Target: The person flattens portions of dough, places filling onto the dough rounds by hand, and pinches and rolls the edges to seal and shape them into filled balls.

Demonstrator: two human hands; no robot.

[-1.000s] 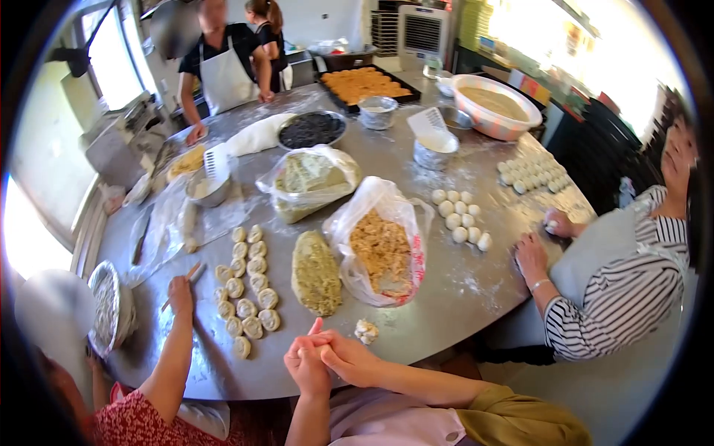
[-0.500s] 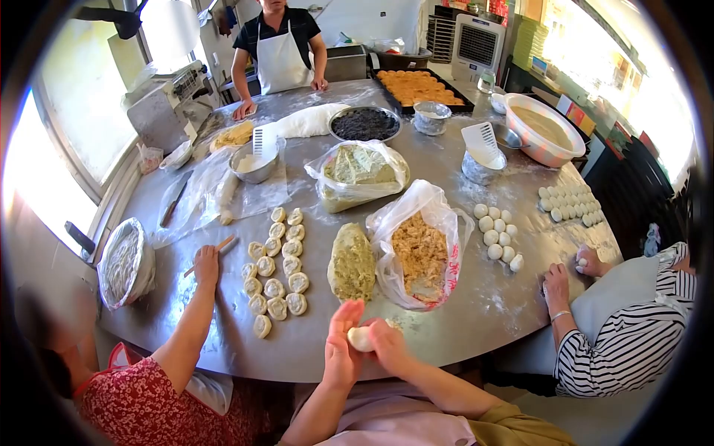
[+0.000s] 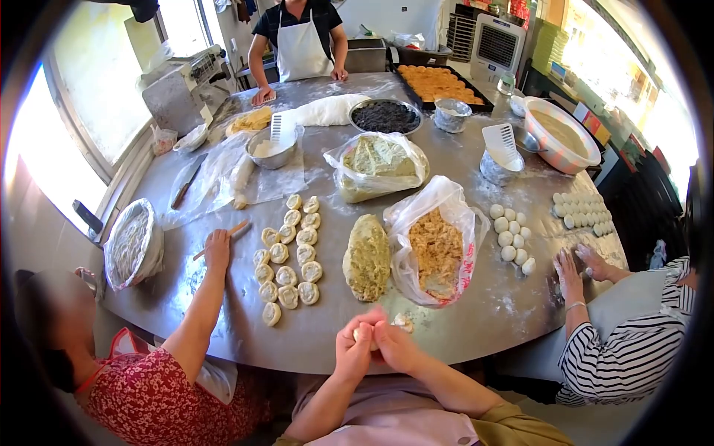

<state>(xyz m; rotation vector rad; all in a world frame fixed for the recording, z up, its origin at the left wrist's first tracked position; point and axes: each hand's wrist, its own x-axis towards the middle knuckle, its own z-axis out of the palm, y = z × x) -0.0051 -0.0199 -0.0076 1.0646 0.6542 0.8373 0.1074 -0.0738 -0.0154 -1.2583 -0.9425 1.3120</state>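
Observation:
Close to the table's front edge, my left hand (image 3: 353, 351) and my right hand (image 3: 396, 346) meet around a pale dough ball (image 3: 364, 336). Fingers of both are closed on it and cover most of it. Just beyond my right hand lies a small piece of dough (image 3: 402, 322). Past my fingertips is a greenish mound of filling (image 3: 367, 260). To its right, a plastic bag (image 3: 405, 215) stands open around brown crumbly filling (image 3: 436, 249).
Rows of coiled dough pieces (image 3: 286, 275) lie at left, beside a co-worker's hand on a rolling pin (image 3: 236, 229). Dough balls (image 3: 509, 234) sit at right near another co-worker's hands (image 3: 571, 275). A bag of green filling (image 3: 379, 167) and bowls stand farther back.
My hands have come together, my left fingers folding over the dough ball. The small dough piece now shows more clearly. The right co-worker's hands have flattened on the table. The view has shifted slightly.

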